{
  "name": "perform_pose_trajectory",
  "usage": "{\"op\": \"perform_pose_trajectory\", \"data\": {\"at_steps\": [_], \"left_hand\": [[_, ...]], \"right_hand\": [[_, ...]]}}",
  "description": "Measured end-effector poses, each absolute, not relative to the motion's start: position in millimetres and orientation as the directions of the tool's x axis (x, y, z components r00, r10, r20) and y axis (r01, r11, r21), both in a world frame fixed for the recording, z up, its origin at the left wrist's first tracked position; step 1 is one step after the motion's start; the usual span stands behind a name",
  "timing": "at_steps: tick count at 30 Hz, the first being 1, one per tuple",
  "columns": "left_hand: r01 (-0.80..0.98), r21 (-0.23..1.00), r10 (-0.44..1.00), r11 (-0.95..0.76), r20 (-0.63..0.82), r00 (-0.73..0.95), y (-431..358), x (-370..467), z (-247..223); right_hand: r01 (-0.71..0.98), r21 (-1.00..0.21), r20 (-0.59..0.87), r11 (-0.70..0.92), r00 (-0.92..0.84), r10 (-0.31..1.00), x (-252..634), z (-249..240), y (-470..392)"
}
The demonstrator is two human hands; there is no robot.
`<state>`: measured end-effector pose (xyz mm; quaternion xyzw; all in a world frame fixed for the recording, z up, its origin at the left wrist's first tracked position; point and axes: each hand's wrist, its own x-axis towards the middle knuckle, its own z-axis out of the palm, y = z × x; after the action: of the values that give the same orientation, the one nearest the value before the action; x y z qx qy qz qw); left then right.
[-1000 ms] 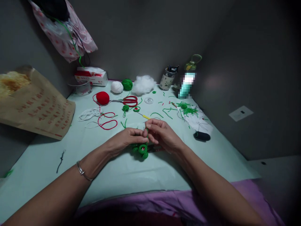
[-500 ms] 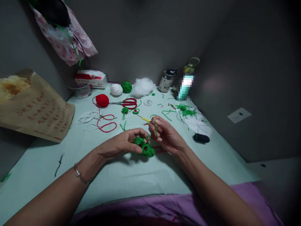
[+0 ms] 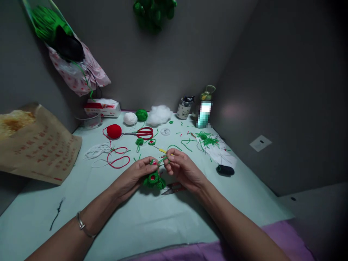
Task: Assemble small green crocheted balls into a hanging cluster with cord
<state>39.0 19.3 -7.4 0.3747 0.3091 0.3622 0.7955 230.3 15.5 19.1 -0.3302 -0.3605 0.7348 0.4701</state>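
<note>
Fingers of my left hand (image 3: pixel 138 175) are closed on a green crocheted piece (image 3: pixel 154 180) with red and white spots, held above the table. Strands of green yarn (image 3: pixel 163 160) run from it to my right hand (image 3: pixel 181 168), which pinches them between thumb and fingers. Partly hidden beneath my right hand lies a pair of small scissors (image 3: pixel 172 189). Just beyond my fingertips is a yellow-handled hook (image 3: pixel 162 150). A small green ball (image 3: pixel 139 141) and a small green-and-red piece (image 3: pixel 152 142) rest farther back.
Red-handled scissors (image 3: pixel 145 133), a red yarn ball (image 3: pixel 114 131), a white ball (image 3: pixel 130 118) and stuffing (image 3: pixel 159 115) lie toward the back. On the left stands a paper bag (image 3: pixel 46 152); on the right are green scraps (image 3: pixel 209 139) and a dark roll (image 3: pixel 225 170).
The view has tilted up, showing hanging green items. The crocheted piece has turned in my left hand, and my right hand has come nearer it, with the yarn stretched between them.
</note>
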Motion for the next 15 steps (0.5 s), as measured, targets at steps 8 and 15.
{"op": "perform_pose_trajectory", "data": {"at_steps": [8, 15], "left_hand": [[-0.400, 0.818, 0.845, 0.413, -0.180, 0.504, 18.7, 40.6, -8.8], [-0.372, 0.859, 0.897, 0.352, -0.195, 0.397, 20.1, 41.8, -5.5]], "right_hand": [[-0.369, -0.912, -0.094, -0.181, -0.242, 0.966, 227.3, 12.0, 16.2], [-0.256, -0.961, -0.038, -0.102, -0.241, 0.970, 225.8, 10.6, 15.3]]}}
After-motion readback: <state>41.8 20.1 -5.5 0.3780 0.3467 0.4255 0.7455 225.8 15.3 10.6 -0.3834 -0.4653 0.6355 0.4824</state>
